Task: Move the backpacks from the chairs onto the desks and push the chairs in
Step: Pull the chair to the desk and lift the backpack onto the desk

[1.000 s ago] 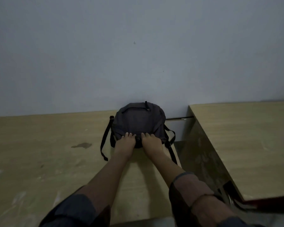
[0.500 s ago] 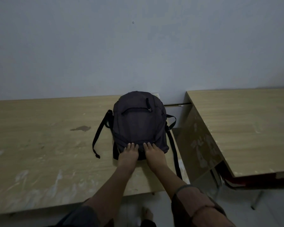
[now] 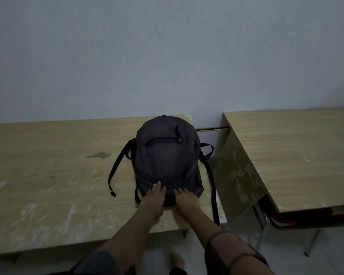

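Dark backpack on desk; both hands flat on it.

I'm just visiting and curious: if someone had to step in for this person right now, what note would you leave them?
Left hand: flat, fingers spread on the near end of the backpack, not gripping.
Right hand: the same, beside the left.
The backpack lies flat at the right end of the left desk, one strap trailing over the desk's right edge.
Done: this backpack is on a desk.
Left: let go and push in the chair; only a red chair shows, under the right desk. No other backpacks are in view.
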